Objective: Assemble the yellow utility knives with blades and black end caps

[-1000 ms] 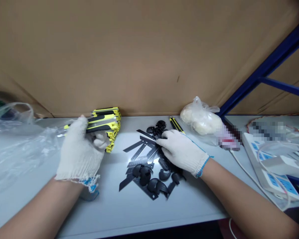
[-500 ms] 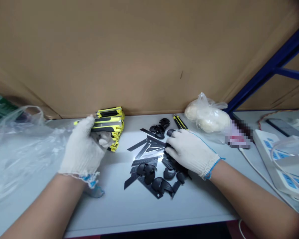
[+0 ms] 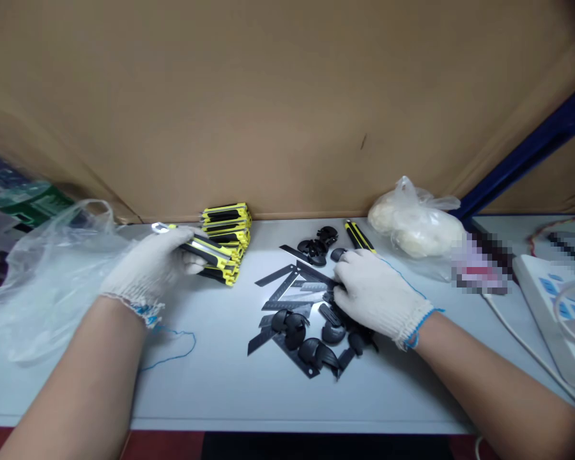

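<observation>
My left hand, in a white knit glove, grips a yellow-and-black utility knife. This knife lies level beside a stack of similar utility knives, and its front half passes under my fingers. Also gloved, my right hand rests on the pile of black plastic parts, its fingers curled down. Whatever is under those fingertips is hidden. Between the hands lie loose snap-off blades, overlapping one another. More black plastic caps sit just behind the blades.
Beyond my right hand, two yellow-and-black knives lie near the cardboard wall. A knotted clear bag with pale contents is to their right. At far right is a power strip with cables. A crumpled plastic bag covers the left side.
My left hand has drawn slightly away from the knife stack, with one knife now plainly in its grip. The right hand stays over the black parts. The view has shifted a little left.
</observation>
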Demonstrator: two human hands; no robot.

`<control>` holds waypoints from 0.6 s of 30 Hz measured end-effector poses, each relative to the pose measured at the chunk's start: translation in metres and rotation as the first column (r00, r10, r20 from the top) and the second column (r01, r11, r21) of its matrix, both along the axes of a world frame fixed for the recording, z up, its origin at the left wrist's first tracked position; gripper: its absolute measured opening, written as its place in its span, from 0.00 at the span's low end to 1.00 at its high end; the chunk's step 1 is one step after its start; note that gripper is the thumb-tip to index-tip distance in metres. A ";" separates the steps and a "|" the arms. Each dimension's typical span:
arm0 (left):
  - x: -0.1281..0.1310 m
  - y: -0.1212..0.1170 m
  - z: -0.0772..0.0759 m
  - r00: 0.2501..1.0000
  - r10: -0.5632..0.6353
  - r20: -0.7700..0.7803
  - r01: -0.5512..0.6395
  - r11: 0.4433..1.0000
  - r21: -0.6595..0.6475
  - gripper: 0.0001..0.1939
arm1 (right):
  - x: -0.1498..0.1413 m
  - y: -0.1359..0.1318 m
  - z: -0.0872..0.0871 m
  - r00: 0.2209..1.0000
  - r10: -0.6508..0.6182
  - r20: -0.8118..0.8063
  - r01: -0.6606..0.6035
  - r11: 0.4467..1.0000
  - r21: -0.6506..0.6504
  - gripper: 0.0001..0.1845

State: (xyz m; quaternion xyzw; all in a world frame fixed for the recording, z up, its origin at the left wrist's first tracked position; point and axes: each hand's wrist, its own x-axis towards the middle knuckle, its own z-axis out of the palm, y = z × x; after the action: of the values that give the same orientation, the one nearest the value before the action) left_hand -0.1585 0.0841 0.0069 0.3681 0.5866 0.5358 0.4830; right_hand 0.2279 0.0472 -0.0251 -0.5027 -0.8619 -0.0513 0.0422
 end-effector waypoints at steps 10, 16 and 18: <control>-0.040 -0.002 -0.006 0.922 -0.205 -0.328 0.199 0.979 -0.052 0.24 | 0.001 -0.001 0.004 1.000 0.020 -0.004 -0.020 1.000 -0.013 0.03; -0.060 0.005 -0.006 0.442 -0.188 -0.877 0.132 0.981 -0.144 0.25 | -0.001 -0.001 0.004 0.999 0.027 0.043 -0.026 1.000 -0.013 0.05; -0.061 0.005 -0.005 0.290 -0.206 -0.935 0.099 0.978 -0.185 0.26 | -0.002 0.000 0.003 0.999 0.027 0.044 -0.026 1.000 -0.015 0.05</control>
State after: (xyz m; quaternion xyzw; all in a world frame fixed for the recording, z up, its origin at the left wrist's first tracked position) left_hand -0.2198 0.0889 0.0016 0.6442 0.7437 0.1405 0.1099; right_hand 0.2261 0.0470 -0.0216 -0.4902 -0.8696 -0.0559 0.0202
